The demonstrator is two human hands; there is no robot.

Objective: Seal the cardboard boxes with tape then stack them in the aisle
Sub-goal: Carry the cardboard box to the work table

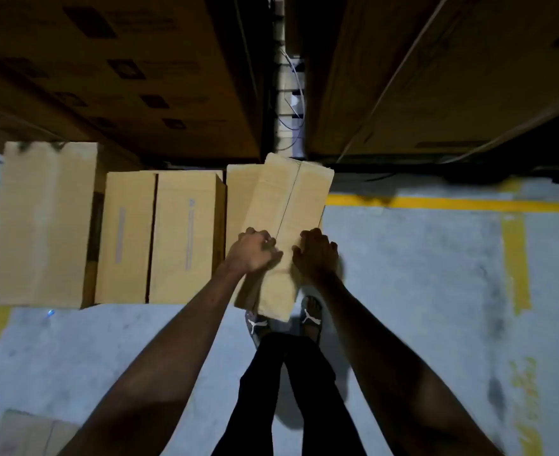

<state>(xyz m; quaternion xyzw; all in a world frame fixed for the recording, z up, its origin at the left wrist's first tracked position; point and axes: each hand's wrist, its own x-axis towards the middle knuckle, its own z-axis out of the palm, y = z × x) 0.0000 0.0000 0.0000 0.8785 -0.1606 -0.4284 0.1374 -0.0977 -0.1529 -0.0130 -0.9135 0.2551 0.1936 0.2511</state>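
— Two hands on one box (288,232): status?
— I hold it above the floor (419,274), beside the row of boxes (159,238). My left hand (255,251) curls over its left edge; my right hand (316,255) lies spread on top.
— Handling?
— Stiff cardboard, apparently light, smooth-faced. I judge opposite bottom edges the safest hold.

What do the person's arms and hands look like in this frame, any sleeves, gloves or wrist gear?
Both arms are bare from the frame edge to the wrist: no sleeves show. The left hand and right hand wear no gloves, and no watch, band or ring is visible, though the frame is dim and slightly blurred. No cables or markings on either arm. Lower down, black trousers and dark slides with a white logo.
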